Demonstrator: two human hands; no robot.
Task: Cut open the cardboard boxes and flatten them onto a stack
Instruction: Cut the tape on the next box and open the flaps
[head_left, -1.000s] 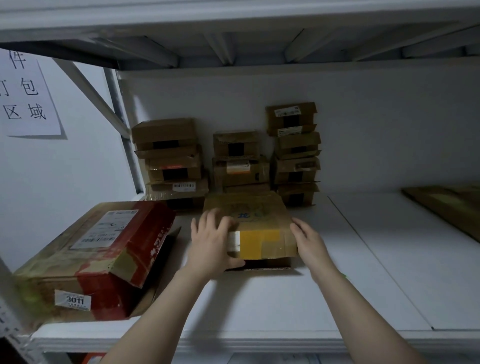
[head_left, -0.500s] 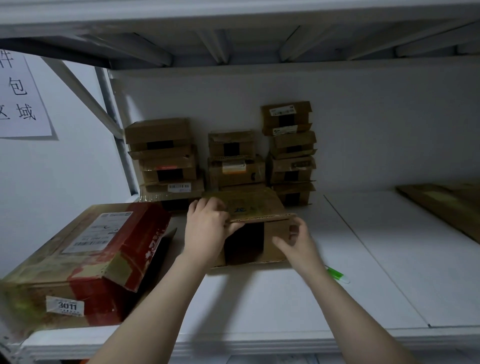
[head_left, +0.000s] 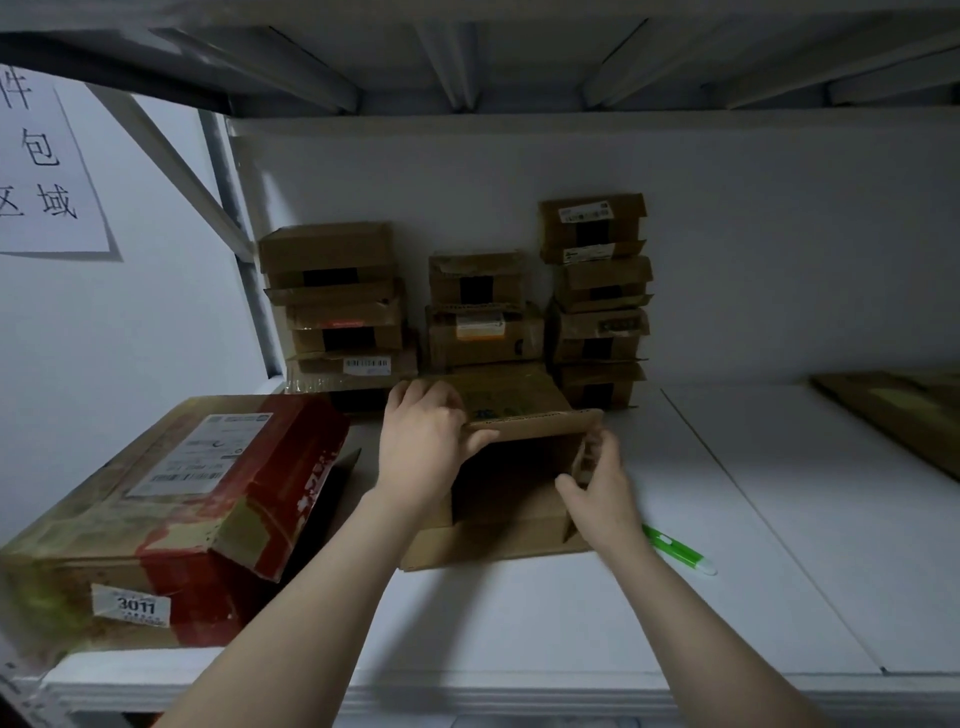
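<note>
The brown box (head_left: 511, 400) sits in the middle of the white shelf (head_left: 519, 623), open and dark inside. The left hand (head_left: 423, 441) grips its top at 9 o'clock. The right hand (head_left: 602, 499) pinches the 3 o'clock flap (head_left: 583, 457), now swung wider than before.

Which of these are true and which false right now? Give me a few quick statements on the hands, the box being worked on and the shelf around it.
1. Both hands hold the small box: the left hand grips its top edge, the right hand pinches its right side flap. True.
2. The near end of the small box is sealed. False: it is open, with the dark inside showing.
3. The green tool lies left of the small box. False: it lies on the shelf to the right, beside the right wrist.
4. A red-taped box labelled 3011 sits at the shelf's left end. True.
5. Three stacks of boxes stand against the back wall. True.
</note>
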